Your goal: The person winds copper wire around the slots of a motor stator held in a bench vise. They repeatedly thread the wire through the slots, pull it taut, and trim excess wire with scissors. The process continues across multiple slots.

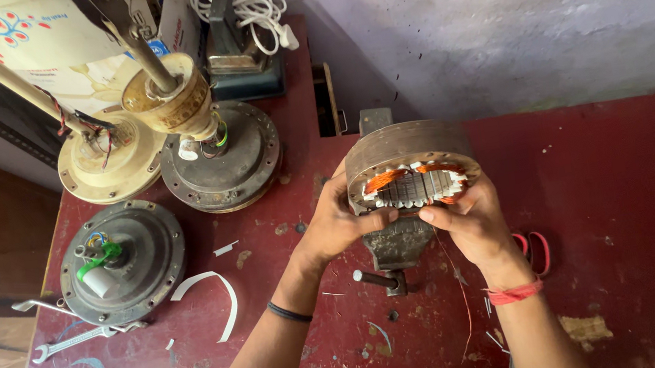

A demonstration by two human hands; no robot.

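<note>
A round metal motor stator (407,157) with orange copper windings and white slot paper sits on a small bench vise (397,244) in the middle of the red workbench (619,194). My left hand (335,226) grips the stator's near left rim, thumb against the white paper. On its near right rim my right hand (469,222) pinches at the windings with its fingertips. A thin copper wire (462,302) trails down from there across the bench.
To the left lie three ceiling fan motor housings (123,260) (223,158) (104,162), one with a down rod. Two spanners (76,340) rest by the front left edge. A white paper strip (220,297), a red band (535,253) and a coiled white cable (256,6) are nearby.
</note>
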